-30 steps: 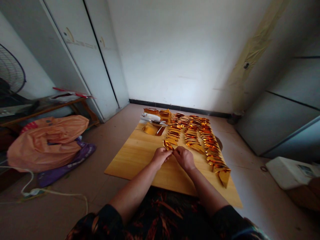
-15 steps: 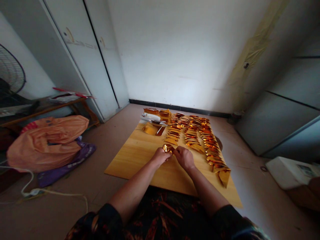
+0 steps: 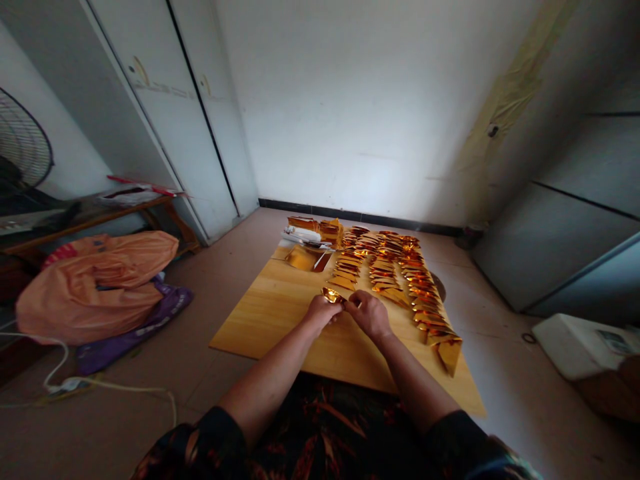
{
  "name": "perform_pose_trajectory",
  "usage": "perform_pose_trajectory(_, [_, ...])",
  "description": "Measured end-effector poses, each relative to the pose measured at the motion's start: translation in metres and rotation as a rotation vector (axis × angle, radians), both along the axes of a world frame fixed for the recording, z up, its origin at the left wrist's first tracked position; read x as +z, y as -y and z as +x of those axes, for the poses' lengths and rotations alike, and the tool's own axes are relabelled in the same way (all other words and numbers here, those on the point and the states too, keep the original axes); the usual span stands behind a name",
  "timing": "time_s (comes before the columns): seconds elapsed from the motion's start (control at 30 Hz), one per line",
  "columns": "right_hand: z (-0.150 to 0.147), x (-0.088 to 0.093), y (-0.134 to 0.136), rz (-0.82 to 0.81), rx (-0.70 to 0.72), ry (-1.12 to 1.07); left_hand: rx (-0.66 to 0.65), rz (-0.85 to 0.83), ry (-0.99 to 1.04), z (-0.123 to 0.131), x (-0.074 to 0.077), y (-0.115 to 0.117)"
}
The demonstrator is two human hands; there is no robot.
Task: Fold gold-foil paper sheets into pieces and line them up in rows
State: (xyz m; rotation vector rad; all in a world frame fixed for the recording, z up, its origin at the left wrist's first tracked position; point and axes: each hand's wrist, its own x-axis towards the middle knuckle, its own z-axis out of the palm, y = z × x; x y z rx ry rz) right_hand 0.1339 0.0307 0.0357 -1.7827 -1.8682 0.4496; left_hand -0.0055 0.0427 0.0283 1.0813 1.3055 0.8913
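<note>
Grasps gold foil piece (image 3: 332, 295) in left hand (image 3: 321, 313), apparently for steadiness; has right hand (image 3: 368, 314) alongside, cannot confirm its grip. Shows folded foil rows (image 3: 384, 273) beyond, presumably for working room.

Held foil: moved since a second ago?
Yes, slightly: the held foil sits a little farther left and lower in view, judged against the near end of the left foil row.

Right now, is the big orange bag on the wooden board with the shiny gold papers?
No, the orange bag lies off to the left, apart from the wooden board that bears the folded gold papers.
</note>
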Motion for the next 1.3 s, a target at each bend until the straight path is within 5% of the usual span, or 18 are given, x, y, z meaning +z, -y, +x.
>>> perform_pose_trajectory(0.27, [0.0,0.0,-0.001,0.069,0.039,-0.066,-0.024,0.0,0.031,-0.001,0.0,0.0])
perform_pose_trajectory(0.77, [0.008,-0.013,-0.01,-0.233,0.185,-0.513,-0.142,-0.006,0.019,-0.007,0.001,0.001])
perform_pose_trajectory(1.3, [0.005,-0.011,-0.012,-0.067,0.141,-0.433,-0.186,-0.023,-0.074,-0.006,0.0,-0.001])
